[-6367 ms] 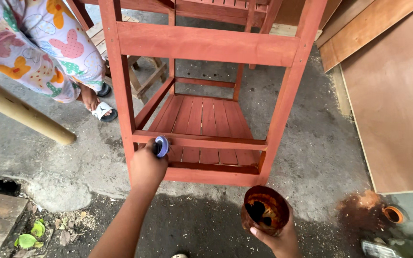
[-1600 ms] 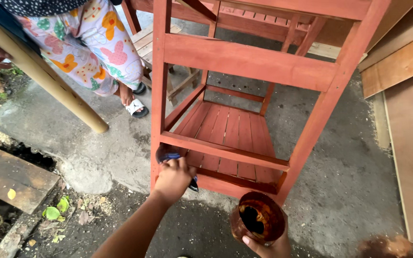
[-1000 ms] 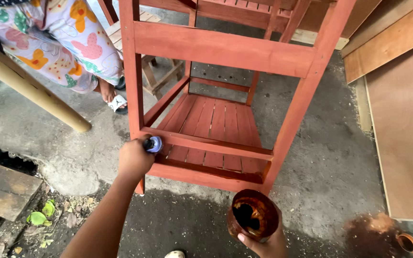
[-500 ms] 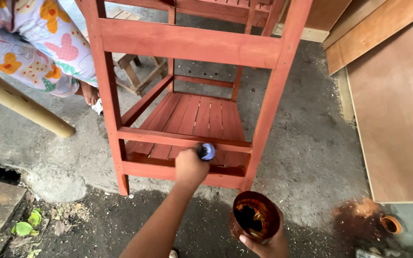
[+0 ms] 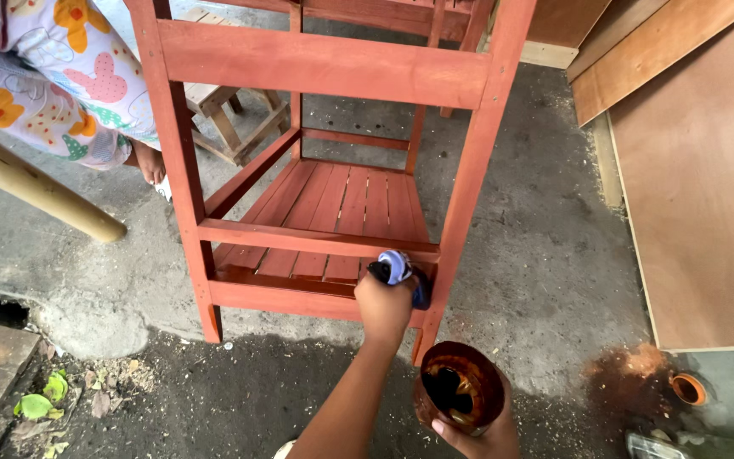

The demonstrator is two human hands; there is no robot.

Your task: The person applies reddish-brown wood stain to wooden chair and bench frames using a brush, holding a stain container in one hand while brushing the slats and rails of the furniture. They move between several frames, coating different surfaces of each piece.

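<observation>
My left hand (image 5: 384,306) grips a brush with a blue handle (image 5: 397,265), pressed against the right end of the lower front rail (image 5: 299,240) of a red-brown stained wooden frame (image 5: 324,64), close to its right leg. Below and to the right, my right hand (image 5: 477,438) holds a round pot (image 5: 456,395) with dark brown stain inside, raised above the ground. A slatted shelf (image 5: 341,204) lies behind the rail.
Another person in patterned clothing (image 5: 61,76) stands at the upper left beside a thick bamboo pole (image 5: 36,191). A small wooden stool (image 5: 231,115) sits behind the frame. Plywood sheets (image 5: 707,187) lie at the right, with a brown spill (image 5: 630,382) and an orange cap (image 5: 688,388) below them.
My left hand has carried the brush along the lower front rail from near the left leg to the right end. The pot stays low at the right.
</observation>
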